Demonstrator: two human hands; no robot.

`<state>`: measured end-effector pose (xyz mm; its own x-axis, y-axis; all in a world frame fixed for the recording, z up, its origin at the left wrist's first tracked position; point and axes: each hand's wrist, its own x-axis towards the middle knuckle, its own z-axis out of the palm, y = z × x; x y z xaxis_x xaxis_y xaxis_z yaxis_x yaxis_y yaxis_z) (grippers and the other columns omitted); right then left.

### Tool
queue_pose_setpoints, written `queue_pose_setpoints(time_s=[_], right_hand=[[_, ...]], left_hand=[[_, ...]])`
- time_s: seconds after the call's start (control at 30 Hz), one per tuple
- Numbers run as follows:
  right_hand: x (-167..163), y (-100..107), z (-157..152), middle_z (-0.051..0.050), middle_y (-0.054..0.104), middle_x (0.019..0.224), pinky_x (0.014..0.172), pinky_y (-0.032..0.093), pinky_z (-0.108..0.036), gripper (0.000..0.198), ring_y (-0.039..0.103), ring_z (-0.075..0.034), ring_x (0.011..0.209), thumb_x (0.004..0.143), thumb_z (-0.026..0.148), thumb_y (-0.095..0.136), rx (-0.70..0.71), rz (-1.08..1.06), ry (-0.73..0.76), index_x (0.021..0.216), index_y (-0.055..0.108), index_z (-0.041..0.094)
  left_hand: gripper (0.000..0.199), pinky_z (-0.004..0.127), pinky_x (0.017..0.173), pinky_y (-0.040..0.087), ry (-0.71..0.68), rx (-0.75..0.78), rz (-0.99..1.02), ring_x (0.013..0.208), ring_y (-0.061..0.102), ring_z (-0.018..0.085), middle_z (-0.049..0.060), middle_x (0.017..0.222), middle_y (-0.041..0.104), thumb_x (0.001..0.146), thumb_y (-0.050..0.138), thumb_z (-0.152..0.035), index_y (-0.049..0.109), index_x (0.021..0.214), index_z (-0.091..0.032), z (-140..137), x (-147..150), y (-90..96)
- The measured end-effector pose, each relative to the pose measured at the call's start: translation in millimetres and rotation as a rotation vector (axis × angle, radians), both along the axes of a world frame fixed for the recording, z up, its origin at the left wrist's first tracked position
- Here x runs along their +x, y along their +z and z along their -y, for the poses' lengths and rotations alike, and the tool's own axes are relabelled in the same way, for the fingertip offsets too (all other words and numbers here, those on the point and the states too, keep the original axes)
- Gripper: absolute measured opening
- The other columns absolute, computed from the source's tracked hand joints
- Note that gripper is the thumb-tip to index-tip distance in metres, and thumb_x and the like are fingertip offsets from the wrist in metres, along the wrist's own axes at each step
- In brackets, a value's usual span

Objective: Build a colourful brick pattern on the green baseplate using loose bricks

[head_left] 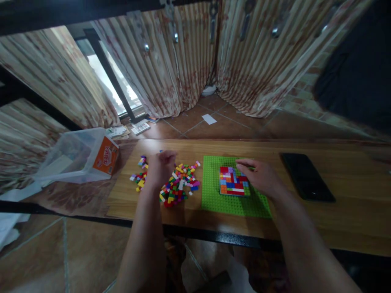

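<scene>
On the green studded baseplate (210, 199) sits a block built of toy bricks (232, 183), its top a patchwork of red, orange, blue, white and purple. My right hand (264, 177) is over the block's upper right corner, thumb and fingers drawn close together; whatever lies between the fingertips is too small to make out. Left of the baseplate, loose coloured bricks (181, 183) lie in a spread pile. Above that pile my left hand (160, 169) hovers with its fingers curled in, hiding some bricks; what it holds, if anything, cannot be seen.
A black phone (307, 177) lies on the wooden table (351, 215) right of the baseplate. Beyond the table's left end stands a clear plastic box (76, 158) with an orange label. Curtains (183, 73) hang behind, and a white paper (209, 119) lies on the tiled floor.
</scene>
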<state>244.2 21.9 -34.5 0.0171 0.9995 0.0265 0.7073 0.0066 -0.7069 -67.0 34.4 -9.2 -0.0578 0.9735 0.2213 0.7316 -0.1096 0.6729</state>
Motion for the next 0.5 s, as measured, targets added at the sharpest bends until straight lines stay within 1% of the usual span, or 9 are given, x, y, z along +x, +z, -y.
queue_pose_setpoints(time_s=[0.1,0.17,0.27,0.37,0.43,0.5], right_hand=[[-0.2,-1.2,0.0,-0.008,0.076,0.096,0.076,0.052,-0.038,0.031,0.069,-0.025,0.083,0.084,0.039,0.058,0.008,0.044,-0.002,0.102,0.076,0.022],[-0.2,-1.8,0.0,-0.008,0.076,0.094,0.071,0.052,-0.036,0.032,0.069,-0.023,0.077,0.084,0.041,0.058,0.007,0.066,0.011,0.102,0.076,0.022],[0.1,-2.6,0.0,-0.006,0.076,0.088,0.063,0.050,-0.035,0.033,0.066,-0.021,0.067,0.083,0.043,0.058,-0.014,0.106,0.006,0.102,0.076,0.023],[0.5,-3.2,0.2,-0.006,0.076,0.081,0.057,0.047,-0.033,0.034,0.063,-0.019,0.060,0.082,0.044,0.058,-0.009,0.137,-0.004,0.101,0.076,0.023],[0.9,-3.1,0.5,-0.006,0.076,0.082,0.057,0.047,-0.032,0.033,0.063,-0.019,0.059,0.083,0.044,0.058,-0.012,0.131,0.007,0.100,0.076,0.022],[1.1,-3.0,0.9,-0.006,0.076,0.086,0.061,0.049,-0.033,0.033,0.065,-0.020,0.064,0.083,0.043,0.057,-0.030,0.112,0.019,0.100,0.076,0.022]], left_hand=[[0.024,0.023,0.064,0.047,0.080,-0.198,-0.113,0.071,0.065,0.018,0.004,0.072,0.071,0.077,0.053,-0.016,0.076,0.085,-0.011,5.2,-29.1,2.0],[0.023,0.022,0.060,0.045,0.077,-0.279,-0.169,0.069,0.064,0.017,0.004,0.069,0.070,0.073,0.055,-0.015,0.076,0.082,-0.012,10.2,-37.3,2.1],[0.023,0.021,0.058,0.044,0.063,-0.344,-0.186,0.069,0.063,0.016,0.003,0.072,0.071,0.068,0.057,-0.012,0.076,0.081,-0.014,15.5,-39.7,2.7],[0.023,0.022,0.056,0.043,0.097,-0.377,-0.212,0.065,0.061,0.016,0.003,0.070,0.069,0.067,0.058,-0.012,0.076,0.081,-0.015,19.1,-42.8,6.2],[0.022,0.022,0.056,0.042,0.115,-0.398,-0.226,0.064,0.060,0.015,0.003,0.069,0.068,0.068,0.059,-0.012,0.076,0.081,-0.015,22.1,-47.0,9.6],[0.021,0.022,0.056,0.042,0.112,-0.434,-0.228,0.064,0.060,0.015,0.003,0.070,0.069,0.068,0.060,-0.012,0.076,0.082,-0.015,25.5,-50.9,12.7]])
